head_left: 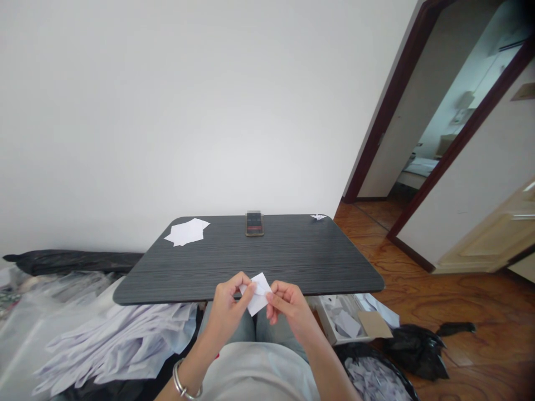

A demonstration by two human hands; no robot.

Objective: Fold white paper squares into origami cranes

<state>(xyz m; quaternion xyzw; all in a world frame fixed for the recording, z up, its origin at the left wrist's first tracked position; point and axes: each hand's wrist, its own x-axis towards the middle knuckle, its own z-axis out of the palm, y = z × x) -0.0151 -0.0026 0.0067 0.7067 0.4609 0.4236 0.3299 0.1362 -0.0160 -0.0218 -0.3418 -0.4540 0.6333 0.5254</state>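
My left hand and my right hand both pinch a small folded piece of white paper, held just above the near edge of the dark table and over my lap. The left fingers grip its left side, the right fingers its right edge. A silver bangle sits on my left wrist. On the table lie a small stack of white paper sheets at the far left, a phone standing at the far middle, and a small folded paper figure at the far right corner.
A heap of white paper in clear plastic lies on the floor at the left. At the right, a cardboard box of folded papers and black bags sit on the wooden floor. An open doorway is at the right.
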